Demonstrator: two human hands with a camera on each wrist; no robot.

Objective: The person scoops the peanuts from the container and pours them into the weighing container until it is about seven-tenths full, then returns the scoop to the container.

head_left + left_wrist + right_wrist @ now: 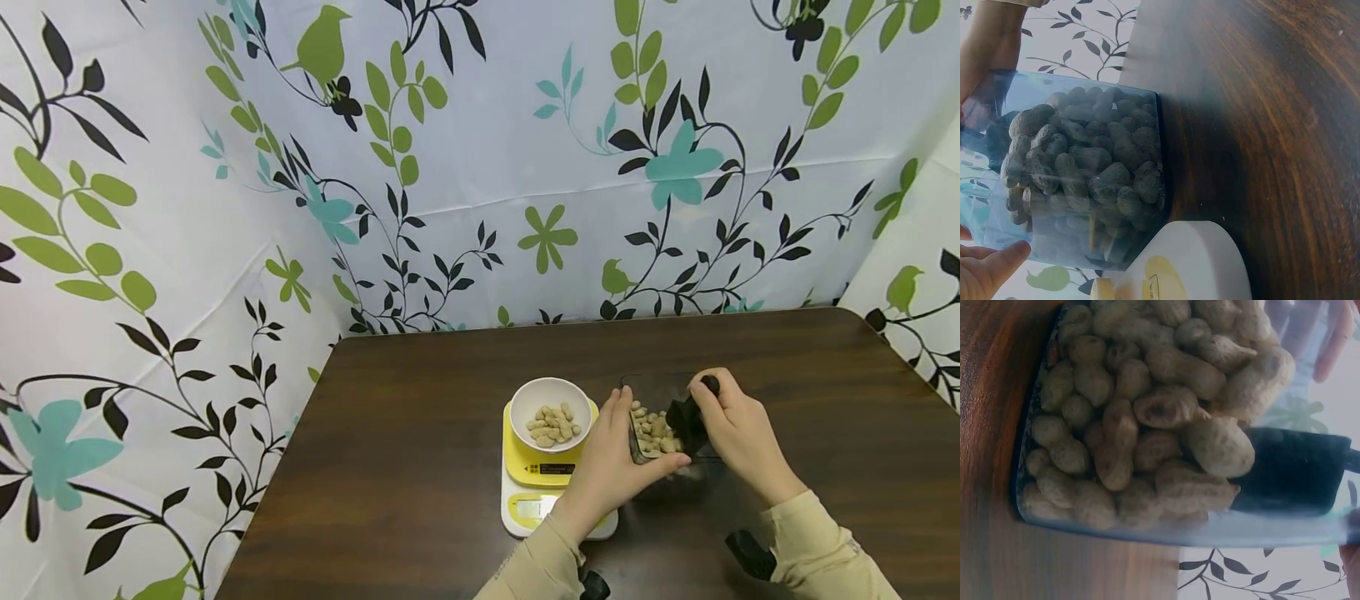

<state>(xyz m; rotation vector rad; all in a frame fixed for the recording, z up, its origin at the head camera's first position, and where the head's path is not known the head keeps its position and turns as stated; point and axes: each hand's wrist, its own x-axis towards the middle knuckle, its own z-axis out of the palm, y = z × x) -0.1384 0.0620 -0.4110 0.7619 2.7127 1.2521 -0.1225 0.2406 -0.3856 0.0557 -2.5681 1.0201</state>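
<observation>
A clear container [1072, 240] of unshelled peanuts [652, 433] stands on the table, right of the scale. My left hand [606, 457] grips it, fingers along the left wall and thumb across the near side. In my right hand [738, 427] is the handle of a black scoop [686, 423], its blade inside the container against the peanuts. The right wrist view shows the scoop's dark blade [1291, 472] beside the heap. A white bowl [522, 398] holding some peanuts [553, 425] sits on a yellow and white kitchen scale [517, 467], left of my left hand.
The dark wooden table [390, 450] reaches back to a leaf-patterned curtain [480, 167], which also hangs at the left and right. My left forearm passes over the scale's near right corner. The scale's display [534, 507] is too washed out to read.
</observation>
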